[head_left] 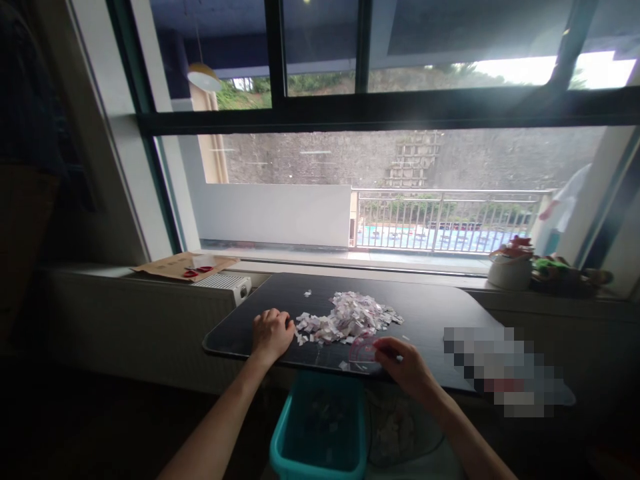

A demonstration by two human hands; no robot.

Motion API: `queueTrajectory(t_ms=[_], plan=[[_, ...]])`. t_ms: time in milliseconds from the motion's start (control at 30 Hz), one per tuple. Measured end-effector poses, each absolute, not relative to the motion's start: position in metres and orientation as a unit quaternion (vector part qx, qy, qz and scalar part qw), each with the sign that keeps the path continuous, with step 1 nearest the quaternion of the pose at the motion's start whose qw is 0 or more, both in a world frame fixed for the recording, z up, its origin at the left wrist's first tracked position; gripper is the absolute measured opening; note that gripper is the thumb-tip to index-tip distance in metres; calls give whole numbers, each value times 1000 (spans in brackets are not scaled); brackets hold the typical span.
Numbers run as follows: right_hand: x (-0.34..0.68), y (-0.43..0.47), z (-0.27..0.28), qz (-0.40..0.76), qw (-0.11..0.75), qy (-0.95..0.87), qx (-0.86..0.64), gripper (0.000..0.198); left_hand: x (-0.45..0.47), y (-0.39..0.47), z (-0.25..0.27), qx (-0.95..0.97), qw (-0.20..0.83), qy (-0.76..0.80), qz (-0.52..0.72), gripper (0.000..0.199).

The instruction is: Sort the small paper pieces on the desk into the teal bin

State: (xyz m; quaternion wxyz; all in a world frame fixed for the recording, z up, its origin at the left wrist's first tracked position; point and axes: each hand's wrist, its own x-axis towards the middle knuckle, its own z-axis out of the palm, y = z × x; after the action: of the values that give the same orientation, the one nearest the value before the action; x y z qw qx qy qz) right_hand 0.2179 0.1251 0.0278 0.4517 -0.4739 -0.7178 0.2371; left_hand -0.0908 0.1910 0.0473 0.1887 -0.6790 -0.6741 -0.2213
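Observation:
A heap of small white and pinkish paper scraps (pixel 353 315) lies on the dark tabletop (pixel 425 310). Just left of the heap, my left hand (pixel 271 332) rests on the table with its fingers curled in; nothing shows in it, though its palm side is hidden. Between thumb and fingers, my right hand (pixel 403 360) pinches a clear pink protractor (pixel 363 349). The protractor is at the heap's near edge, close to the table's front edge. Below that edge stands a teal plastic bin (pixel 280 443) with some scraps inside.
On the left ledge, red-handled scissors (pixel 197 271) lie on brown cardboard (pixel 165 267), beside a white radiator (pixel 227 288). A blurred-out item (pixel 505 373) occupies the table's right end. A white pot (pixel 510 270) stands on the right sill. Outside the window, a person (pixel 570 200) is partly visible.

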Motion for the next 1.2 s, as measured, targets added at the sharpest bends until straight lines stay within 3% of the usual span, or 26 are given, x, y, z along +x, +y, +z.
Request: queueTrajectory(t_ms=[467,600,767,1200], plan=[[206,120,37,282,411,-745,-444,18,-91,190,48,-681,182,-674,-224,24],[223,122,45,315,449,-717,-430,20,-92,190,47,-681,183,-673,-224,25],[262,132,55,230,547,-597,-540,29,-92,191,47,-681,188,-672,-223,25],[272,136,46,252,530,-607,-536,25,-93,193,47,-684,192,-670,-218,25]])
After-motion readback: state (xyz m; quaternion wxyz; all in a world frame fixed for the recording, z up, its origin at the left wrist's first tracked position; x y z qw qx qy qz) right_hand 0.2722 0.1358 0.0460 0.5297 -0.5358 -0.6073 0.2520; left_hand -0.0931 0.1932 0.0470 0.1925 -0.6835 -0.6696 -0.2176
